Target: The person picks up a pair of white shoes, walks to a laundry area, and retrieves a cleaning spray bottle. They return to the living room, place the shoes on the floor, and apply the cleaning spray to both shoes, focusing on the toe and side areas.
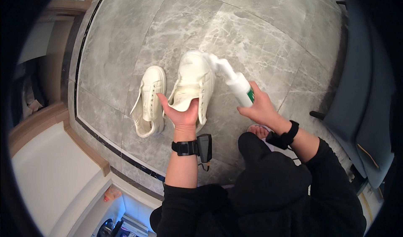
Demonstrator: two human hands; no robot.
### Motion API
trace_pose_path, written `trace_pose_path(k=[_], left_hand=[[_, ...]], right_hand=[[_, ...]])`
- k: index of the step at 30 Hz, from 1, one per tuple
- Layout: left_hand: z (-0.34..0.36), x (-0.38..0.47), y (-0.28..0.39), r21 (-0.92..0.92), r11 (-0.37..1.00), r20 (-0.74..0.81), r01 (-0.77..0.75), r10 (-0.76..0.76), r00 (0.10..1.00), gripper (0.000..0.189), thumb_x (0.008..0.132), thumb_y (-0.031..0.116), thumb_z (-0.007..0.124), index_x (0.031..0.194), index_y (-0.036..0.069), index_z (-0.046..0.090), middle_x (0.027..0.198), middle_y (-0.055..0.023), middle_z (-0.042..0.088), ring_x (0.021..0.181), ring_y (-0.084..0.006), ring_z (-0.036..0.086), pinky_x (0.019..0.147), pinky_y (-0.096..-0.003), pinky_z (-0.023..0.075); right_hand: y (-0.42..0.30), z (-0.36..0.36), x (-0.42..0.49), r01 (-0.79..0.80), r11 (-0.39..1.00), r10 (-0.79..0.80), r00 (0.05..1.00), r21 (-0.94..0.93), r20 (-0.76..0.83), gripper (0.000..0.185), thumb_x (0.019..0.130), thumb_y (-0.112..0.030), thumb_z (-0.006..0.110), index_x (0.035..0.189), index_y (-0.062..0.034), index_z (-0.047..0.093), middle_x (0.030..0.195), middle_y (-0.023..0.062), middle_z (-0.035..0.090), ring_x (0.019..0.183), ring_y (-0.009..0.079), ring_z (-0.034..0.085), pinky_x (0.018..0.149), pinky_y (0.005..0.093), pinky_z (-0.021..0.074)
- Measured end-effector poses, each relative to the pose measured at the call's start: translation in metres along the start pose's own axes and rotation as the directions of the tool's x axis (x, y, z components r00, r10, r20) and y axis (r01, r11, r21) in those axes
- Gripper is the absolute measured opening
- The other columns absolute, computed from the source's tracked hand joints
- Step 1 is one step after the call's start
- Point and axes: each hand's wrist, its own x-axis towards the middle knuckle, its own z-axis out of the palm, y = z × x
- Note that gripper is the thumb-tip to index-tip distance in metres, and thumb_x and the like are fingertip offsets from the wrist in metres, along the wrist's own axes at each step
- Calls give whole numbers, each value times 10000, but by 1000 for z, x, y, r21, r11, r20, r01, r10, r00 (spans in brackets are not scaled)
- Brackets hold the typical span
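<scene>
My left hand (pixel 184 114) has its fingers inside a white lace-less sneaker (pixel 190 67) and holds it up by its opening, toe pointing away from me. The thumb is spread to the left of the shoe's tongue (pixel 182 103). In my right hand (pixel 263 106) is a white plastic bottle (pixel 239 87) with a green label, tilted towards the shoe. Its white head (pixel 224 67) is blurred beside the right side of the toe; whether it touches cannot be told. A second white sneaker (pixel 152 93), also without laces, stands on the floor just left of the held one.
Grey marbled floor tiles (pixel 245 38) have a dark border strip (pixel 78 79) on the left. A wooden door frame (pixel 41 123) stands beyond it. Dark blue upholstered furniture (pixel 352 95) is at the right. An orange bottle (pixel 112 193) is at the lower left. My foot (pixel 258 132) is below my right hand.
</scene>
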Motion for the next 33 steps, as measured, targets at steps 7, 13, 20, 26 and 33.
trace_pose_path(k=[7,13,20,26,33], left_hand=[[-1,6,-26,88,991,-107,98,-88,990,837,920,624,414,1428,-37,336,1462,-193,387,1348,-348,371,1142,-485,260],[-9,9,-25,140,986,-33,93,-89,995,791,937,569,429,1431,-40,332,1464,-199,388,1348,-363,372,1141,-491,262],[-5,10,-21,107,991,-31,75,-72,997,766,954,544,397,1433,-49,323,1470,-201,380,1355,-369,362,1148,-487,251],[-5,7,-33,184,974,-77,132,-119,990,711,981,510,354,1416,-53,350,1446,-213,408,1321,-371,409,1120,-478,309],[-5,11,-37,209,971,-104,117,-97,990,661,1005,471,322,1414,-48,355,1441,-198,420,1318,-351,422,1113,-461,329]], right_hand=[[-23,-13,20,186,822,-201,979,-538,31,462,655,-170,688,1052,-75,470,804,168,623,724,387,635,606,477,497],[-3,-20,17,-151,975,123,978,-163,-169,516,655,-173,691,1093,-36,456,813,229,651,758,418,643,657,477,507],[-7,-10,5,-144,953,159,987,-268,36,551,658,-196,689,1133,-44,454,831,240,648,794,428,645,683,470,511],[-8,-18,25,75,916,-154,973,-395,-170,452,682,-153,663,1077,-55,467,837,205,647,743,412,634,631,487,491],[-4,-22,20,-28,845,97,990,-534,101,491,663,-158,669,1099,-54,468,836,196,653,767,387,651,636,482,503]])
